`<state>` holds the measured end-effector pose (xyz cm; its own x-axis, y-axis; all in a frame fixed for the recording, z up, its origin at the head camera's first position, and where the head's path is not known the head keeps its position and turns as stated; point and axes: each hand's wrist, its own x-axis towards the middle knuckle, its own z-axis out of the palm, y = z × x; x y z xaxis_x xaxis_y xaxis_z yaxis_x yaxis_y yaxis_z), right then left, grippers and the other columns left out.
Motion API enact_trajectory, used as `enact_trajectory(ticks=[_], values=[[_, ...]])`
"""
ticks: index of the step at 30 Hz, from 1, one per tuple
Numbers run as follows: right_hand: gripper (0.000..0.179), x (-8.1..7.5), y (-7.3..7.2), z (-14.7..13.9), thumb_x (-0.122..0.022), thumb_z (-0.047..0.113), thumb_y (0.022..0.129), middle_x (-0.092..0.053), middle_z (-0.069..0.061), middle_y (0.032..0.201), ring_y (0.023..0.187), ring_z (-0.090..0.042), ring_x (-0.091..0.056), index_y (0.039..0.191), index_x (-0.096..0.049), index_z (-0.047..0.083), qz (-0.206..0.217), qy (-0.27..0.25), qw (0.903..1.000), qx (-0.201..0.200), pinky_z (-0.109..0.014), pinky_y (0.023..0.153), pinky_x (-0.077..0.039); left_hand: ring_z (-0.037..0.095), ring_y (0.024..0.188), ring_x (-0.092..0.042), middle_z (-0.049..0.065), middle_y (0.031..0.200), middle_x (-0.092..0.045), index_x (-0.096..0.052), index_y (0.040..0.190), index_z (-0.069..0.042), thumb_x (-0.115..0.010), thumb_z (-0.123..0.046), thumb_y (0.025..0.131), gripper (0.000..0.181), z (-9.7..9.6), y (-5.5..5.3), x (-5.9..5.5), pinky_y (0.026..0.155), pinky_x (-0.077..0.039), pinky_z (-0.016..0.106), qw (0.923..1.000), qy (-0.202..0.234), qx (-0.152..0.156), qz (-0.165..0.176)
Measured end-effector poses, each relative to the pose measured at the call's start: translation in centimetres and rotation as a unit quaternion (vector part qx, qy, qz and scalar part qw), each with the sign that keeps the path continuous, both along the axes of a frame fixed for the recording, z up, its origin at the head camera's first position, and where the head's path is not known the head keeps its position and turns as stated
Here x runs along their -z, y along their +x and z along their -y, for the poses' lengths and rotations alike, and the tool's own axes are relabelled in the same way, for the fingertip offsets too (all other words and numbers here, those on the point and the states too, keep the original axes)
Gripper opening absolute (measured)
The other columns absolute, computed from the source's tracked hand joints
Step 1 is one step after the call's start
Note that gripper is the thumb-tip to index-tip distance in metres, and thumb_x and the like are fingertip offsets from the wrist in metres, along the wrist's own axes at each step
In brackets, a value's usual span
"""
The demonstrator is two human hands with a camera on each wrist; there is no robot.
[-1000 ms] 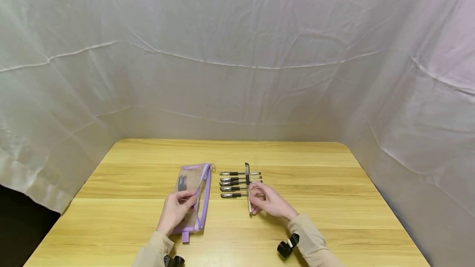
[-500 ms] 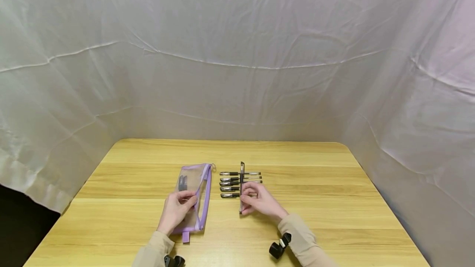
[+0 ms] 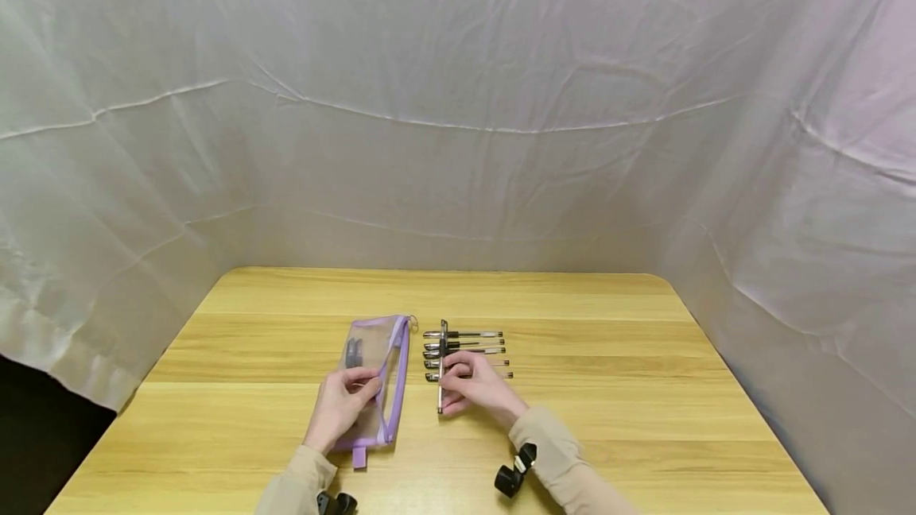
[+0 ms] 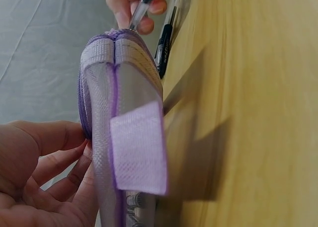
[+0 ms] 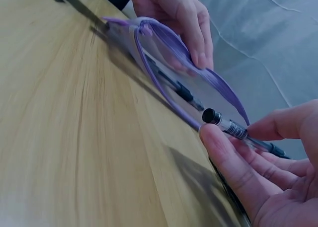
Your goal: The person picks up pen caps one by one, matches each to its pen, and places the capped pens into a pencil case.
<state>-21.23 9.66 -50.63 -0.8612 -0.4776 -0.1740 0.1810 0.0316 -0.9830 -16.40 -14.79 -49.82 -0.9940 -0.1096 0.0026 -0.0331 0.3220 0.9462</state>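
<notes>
A purple mesh zip pouch lies left of centre on the table, its zipped mouth gaping toward the right. My left hand pinches the upper edge of that mouth between thumb and fingers. Inside the pouch, dark pens show through the mesh. My right hand pinches a clear-barrelled black gel pen near its lower end, cap pointing away from me. In the right wrist view the held pen's black end is close to the open mouth, outside it.
Several black gel pens lie side by side, crosswise, right of the pouch and beneath the held pen. A purple fabric tab sticks out from the pouch's near end. Grey cloth hangs around the wooden table.
My right hand has moved left with the gel pen, across the row of pens toward the pouch. The left hand and the pouch have stayed almost still.
</notes>
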Motion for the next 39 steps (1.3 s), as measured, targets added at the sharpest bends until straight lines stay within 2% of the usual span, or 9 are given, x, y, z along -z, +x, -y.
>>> enact_trajectory(ticks=[3,11,16,20,26,29,32,36,39], values=[[0.042,0.1,-0.1,1.0,-0.064,-0.002,0.092,-0.066,-0.017,0.097,0.063,-0.017,-0.068,0.128,-0.046,-0.013,0.004,0.003,1.0000,-0.004,-0.035,0.065,-0.063,0.010,0.072,-0.064,0.018,0.092,-0.074,-0.072,0.108,0.009,-0.068,0.001,0.090,0.020,0.0,0.0,-0.1,0.065,-0.061,0.025,1.0000,-0.002,0.001,-0.002],[0.041,0.0,-0.1,3.8,-0.064,-0.004,0.089,-0.069,-0.011,0.086,0.058,-0.014,-0.067,0.126,-0.050,-0.014,-0.001,0.011,0.9997,-0.024,-0.030,0.061,-0.062,0.012,0.073,-0.066,0.019,0.092,-0.075,-0.073,0.107,0.008,-0.069,0.000,0.090,0.019,-0.1,0.0,-0.2,0.065,-0.060,0.025,0.9998,-0.018,0.003,-0.012],[0.047,-0.2,-0.2,4.9,-0.063,-0.002,0.090,-0.071,-0.028,0.093,0.058,-0.012,-0.066,0.133,-0.049,-0.014,-0.022,0.010,0.9984,-0.050,-0.024,0.055,-0.059,0.013,0.074,-0.067,0.019,0.092,-0.075,-0.073,0.105,0.008,-0.070,0.000,0.089,0.018,-0.2,0.0,-0.3,0.064,-0.059,0.024,0.9996,-0.021,0.005,-0.017],[0.050,-0.1,-0.2,4.5,-0.063,0.000,0.091,-0.068,-0.037,0.102,0.058,-0.010,-0.064,0.137,-0.049,-0.013,-0.040,0.006,0.9975,-0.058,-0.021,0.051,-0.053,0.012,0.072,-0.067,0.020,0.091,-0.075,-0.073,0.106,0.009,-0.069,0.001,0.090,0.018,-0.2,0.0,-0.2,0.064,-0.060,0.025,0.9997,-0.015,0.005,-0.016],[0.040,0.2,0.1,2.3,-0.064,0.003,0.092,-0.068,-0.034,0.100,0.056,-0.008,-0.059,0.130,-0.058,-0.009,-0.085,0.046,0.9948,-0.031,-0.017,0.048,-0.045,0.012,0.071,-0.067,0.020,0.091,-0.075,-0.072,0.106,0.009,-0.069,0.002,0.089,0.019,-0.2,0.0,-0.1,0.064,-0.061,0.026,0.9999,-0.007,0.001,-0.011],[0.033,0.4,0.1,0.7,-0.065,0.003,0.092,-0.068,-0.029,0.098,0.058,-0.007,-0.057,0.123,-0.064,-0.006,-0.133,0.087,0.9872,-0.014,-0.016,0.048,-0.043,0.012,0.071,-0.067,0.019,0.091,-0.074,-0.072,0.107,0.009,-0.069,0.002,0.089,0.019,-0.2,0.0,-0.1,0.064,-0.061,0.027,0.9999,-0.006,0.002,-0.009],[0.026,0.6,0.0,-0.9,-0.067,0.004,0.091,-0.070,-0.023,0.099,0.063,-0.005,-0.058,0.116,-0.069,-0.004,-0.192,0.130,0.9728,0.004,-0.015,0.053,-0.048,0.013,0.071,-0.066,0.019,0.091,-0.074,-0.072,0.107,0.009,-0.069,0.002,0.089,0.020,-0.2,0.0,-0.1,0.064,-0.061,0.026,1.0000,-0.004,0.001,-0.005],[0.019,1.0,-0.3,-3.0,-0.071,0.005,0.089,-0.072,-0.015,0.095,0.070,-0.002,-0.057,0.107,-0.072,-0.002,-0.270,0.187,0.9442,0.026,-0.016,0.063,-0.051,0.012,0.071,-0.066,0.019,0.091,-0.074,-0.072,0.108,0.010,-0.069,0.002,0.089,0.020,-0.2,0.0,-0.1,0.063,-0.060,0.026,1.0000,-0.002,0.001,-0.002],[0.017,1.2,-0.4,-4.3,-0.073,0.004,0.087,-0.069,-0.007,0.090,0.073,-0.002,-0.054,0.103,-0.073,0.002,-0.302,0.234,0.9231,0.045,-0.017,0.067,-0.049,0.013,0.071,-0.066,0.019,0.091,-0.074,-0.071,0.108,0.010,-0.069,0.002,0.089,0.020,-0.2,0.0,-0.1,0.063,-0.060,0.025,1.0000,-0.002,0.002,-0.003]])
